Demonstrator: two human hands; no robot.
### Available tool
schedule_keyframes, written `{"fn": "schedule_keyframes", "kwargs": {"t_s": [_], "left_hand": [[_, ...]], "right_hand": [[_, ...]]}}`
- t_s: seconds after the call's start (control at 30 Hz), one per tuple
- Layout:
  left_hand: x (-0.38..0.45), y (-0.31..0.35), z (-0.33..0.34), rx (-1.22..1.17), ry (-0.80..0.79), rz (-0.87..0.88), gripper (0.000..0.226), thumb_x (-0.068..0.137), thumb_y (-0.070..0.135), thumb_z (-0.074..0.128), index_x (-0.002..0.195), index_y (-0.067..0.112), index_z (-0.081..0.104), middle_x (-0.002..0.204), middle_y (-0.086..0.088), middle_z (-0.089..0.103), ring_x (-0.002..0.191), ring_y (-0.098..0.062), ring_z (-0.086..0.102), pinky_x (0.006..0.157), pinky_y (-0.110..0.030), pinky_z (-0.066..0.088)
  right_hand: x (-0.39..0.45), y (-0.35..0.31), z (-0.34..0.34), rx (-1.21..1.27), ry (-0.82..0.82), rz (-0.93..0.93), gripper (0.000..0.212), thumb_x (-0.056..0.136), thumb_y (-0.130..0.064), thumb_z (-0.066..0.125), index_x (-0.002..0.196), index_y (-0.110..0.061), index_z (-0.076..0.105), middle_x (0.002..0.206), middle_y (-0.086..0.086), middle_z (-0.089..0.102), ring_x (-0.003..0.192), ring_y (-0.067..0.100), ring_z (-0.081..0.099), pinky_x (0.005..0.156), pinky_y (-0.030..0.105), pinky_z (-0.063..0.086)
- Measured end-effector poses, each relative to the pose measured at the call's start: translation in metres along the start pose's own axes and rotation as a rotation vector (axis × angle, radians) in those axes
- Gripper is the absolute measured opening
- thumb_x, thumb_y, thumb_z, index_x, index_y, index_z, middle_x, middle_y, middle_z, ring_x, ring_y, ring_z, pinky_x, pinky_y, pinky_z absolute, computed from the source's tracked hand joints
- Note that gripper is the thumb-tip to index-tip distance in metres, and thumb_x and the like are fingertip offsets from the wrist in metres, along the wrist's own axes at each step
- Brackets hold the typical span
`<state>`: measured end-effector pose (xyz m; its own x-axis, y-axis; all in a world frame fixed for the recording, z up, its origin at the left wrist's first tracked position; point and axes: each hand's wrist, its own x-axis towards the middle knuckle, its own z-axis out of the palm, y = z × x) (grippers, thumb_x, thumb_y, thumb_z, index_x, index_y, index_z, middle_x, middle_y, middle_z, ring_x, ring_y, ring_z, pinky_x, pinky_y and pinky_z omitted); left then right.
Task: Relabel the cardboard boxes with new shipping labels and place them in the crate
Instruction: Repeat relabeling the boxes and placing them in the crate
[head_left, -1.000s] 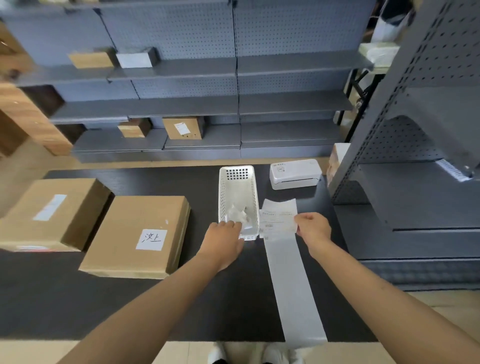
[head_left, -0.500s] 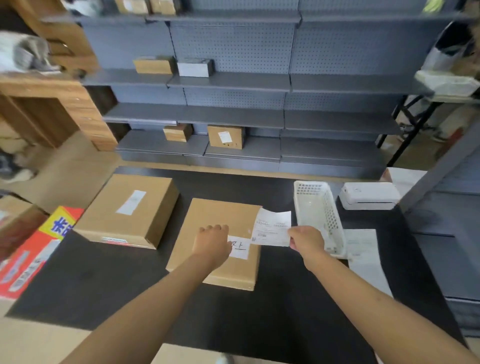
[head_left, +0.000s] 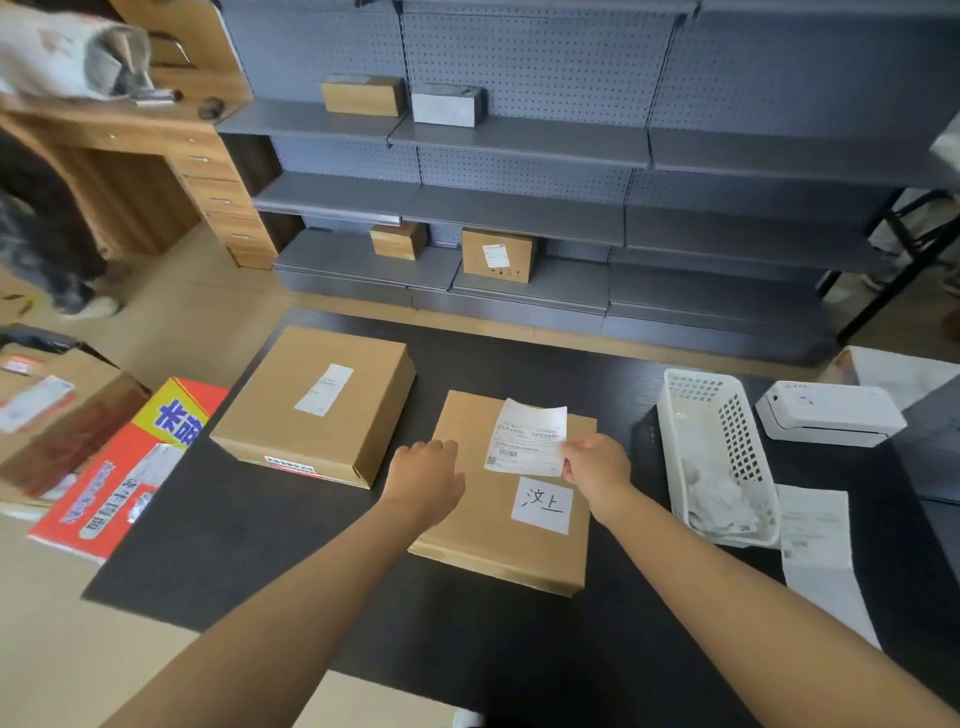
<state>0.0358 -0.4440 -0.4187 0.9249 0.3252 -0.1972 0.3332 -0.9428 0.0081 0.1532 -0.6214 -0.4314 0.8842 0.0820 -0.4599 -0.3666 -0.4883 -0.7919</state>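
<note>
Two flat cardboard boxes lie on the black table (head_left: 519, 649). The nearer box (head_left: 488, 535) bears a white handwritten sticker (head_left: 543, 505). My right hand (head_left: 597, 465) pinches a printed shipping label (head_left: 527, 435) by its right edge and holds it over that box's top. At the box's left edge hovers my left hand (head_left: 428, 475), fingers loosely curled and holding nothing; whether it touches the box I cannot tell. The farther box (head_left: 311, 410) at the left carries a narrow white label (head_left: 324, 389).
A white plastic basket (head_left: 670, 441) with crumpled paper stands right of the near box, a white label printer (head_left: 831, 415) behind it, a strip of label backing (head_left: 815, 540) beside it. On the floor at the left sit open cartons (head_left: 114, 467). Grey shelves (head_left: 519, 208) hold small boxes behind.
My view swung left from the basket to the boxes. My right hand carried the label from beside the basket over the nearer box. My left hand moved from the basket to the box's left edge.
</note>
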Motion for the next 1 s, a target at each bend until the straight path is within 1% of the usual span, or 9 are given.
{"fn": "schedule_keyframes", "kwargs": {"t_s": [0.07,0.17,0.27,0.37,0.63,0.73,0.83,0.93,1.0], "left_hand": [[0.003,-0.004,0.001,-0.001,0.005,-0.009,0.03,0.096,0.035,0.039,0.117,0.016,0.051,0.113,-0.002,0.06,0.102,-0.021,0.056,0.09,-0.034,0.041],[0.009,-0.013,0.004,-0.024,-0.004,-0.031,0.029,0.096,0.035,0.04,0.115,0.016,0.052,0.112,-0.002,0.06,0.103,-0.021,0.056,0.089,-0.034,0.041],[0.016,-0.02,0.009,-0.032,-0.016,-0.038,0.03,0.096,0.035,0.04,0.116,0.016,0.053,0.113,-0.001,0.06,0.103,-0.021,0.056,0.088,-0.034,0.042],[0.024,-0.026,0.012,-0.043,-0.016,-0.028,0.031,0.096,0.036,0.039,0.116,0.017,0.053,0.113,-0.001,0.06,0.103,-0.021,0.056,0.089,-0.034,0.042],[0.044,-0.034,0.017,-0.062,-0.021,0.015,0.032,0.096,0.036,0.039,0.116,0.016,0.054,0.112,-0.002,0.06,0.102,-0.021,0.056,0.088,-0.035,0.042],[0.05,-0.037,0.019,-0.054,-0.029,0.029,0.032,0.096,0.036,0.039,0.115,0.016,0.054,0.112,-0.003,0.06,0.103,-0.022,0.056,0.089,-0.036,0.042],[0.053,-0.039,0.021,-0.042,-0.036,0.041,0.031,0.096,0.034,0.038,0.115,0.016,0.054,0.11,-0.003,0.06,0.102,-0.022,0.056,0.088,-0.036,0.042],[0.055,-0.039,0.023,-0.036,-0.041,0.06,0.031,0.096,0.033,0.037,0.115,0.016,0.054,0.11,-0.003,0.06,0.102,-0.023,0.056,0.088,-0.036,0.042],[0.057,-0.04,0.024,-0.038,-0.045,0.071,0.031,0.096,0.034,0.037,0.116,0.016,0.054,0.111,-0.003,0.06,0.102,-0.022,0.056,0.089,-0.036,0.042]], "right_hand": [[0.008,-0.005,0.007,-0.033,-0.028,-0.005,0.016,0.091,-0.015,0.055,0.092,-0.006,0.069,0.085,0.012,0.069,0.068,0.018,0.059,0.059,0.027,0.049],[0.018,-0.008,0.019,-0.073,-0.044,-0.021,0.018,0.09,-0.013,0.055,0.095,-0.004,0.07,0.082,0.014,0.068,0.066,0.018,0.057,0.057,0.025,0.047],[0.025,-0.008,0.03,-0.114,-0.073,-0.018,0.014,0.09,-0.011,0.056,0.091,-0.005,0.069,0.078,0.013,0.067,0.072,0.02,0.06,0.073,0.034,0.057],[0.035,-0.006,0.038,-0.182,-0.112,-0.043,0.011,0.09,-0.013,0.057,0.081,-0.014,0.063,0.075,0.006,0.063,0.074,0.021,0.061,0.083,0.043,0.057],[0.05,-0.005,0.05,-0.283,-0.096,-0.063,0.012,0.091,-0.013,0.057,0.082,-0.017,0.063,0.082,0.002,0.065,0.071,0.016,0.061,0.068,0.032,0.055],[0.052,-0.003,0.054,-0.369,-0.076,-0.12,0.011,0.091,-0.012,0.055,0.084,-0.017,0.061,0.088,0.0,0.065,0.07,0.011,0.057,0.055,0.021,0.045],[0.053,-0.002,0.058,-0.432,-0.057,-0.164,0.008,0.09,-0.012,0.054,0.085,-0.017,0.058,0.086,-0.002,0.063,0.067,0.008,0.056,0.048,0.019,0.037],[0.051,-0.002,0.06,-0.567,-0.048,-0.243,0.005,0.088,-0.019,0.057,0.084,-0.017,0.054,0.081,-0.002,0.06,0.066,0.01,0.056,0.048,0.022,0.037],[0.05,-0.002,0.061,-0.771,-0.04,-0.331,0.014,0.088,-0.028,0.061,0.09,-0.017,0.053,0.084,-0.003,0.059,0.072,0.013,0.057,0.055,0.025,0.041]]}}
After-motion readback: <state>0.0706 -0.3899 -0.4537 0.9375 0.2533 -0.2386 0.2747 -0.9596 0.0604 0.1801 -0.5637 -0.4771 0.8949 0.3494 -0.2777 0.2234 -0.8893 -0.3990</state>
